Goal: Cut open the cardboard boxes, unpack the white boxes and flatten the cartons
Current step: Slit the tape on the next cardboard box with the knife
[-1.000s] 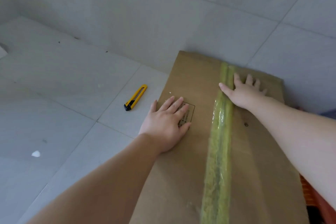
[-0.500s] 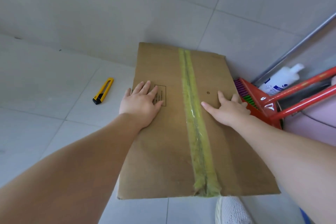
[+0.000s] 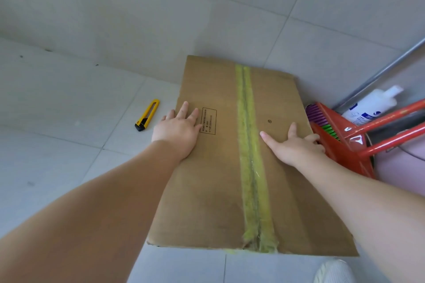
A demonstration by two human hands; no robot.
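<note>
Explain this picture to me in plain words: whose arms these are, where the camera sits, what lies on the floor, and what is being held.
There is no machine here. The arms belong to a person wearing a wide-angle camera on the head, so the one picture looks forward and down along the arms.

A flattened brown carton lies on the grey tiled floor, with a yellow-green tape strip down its middle. The left hand rests flat on it near a printed label. The right hand presses near the carton's right edge, fingers spread. Neither hand has a grip on anything.

A yellow utility knife lies on the floor left of the carton, untouched. To the right are a red broom and a white bottle. No white boxes are in view.
</note>
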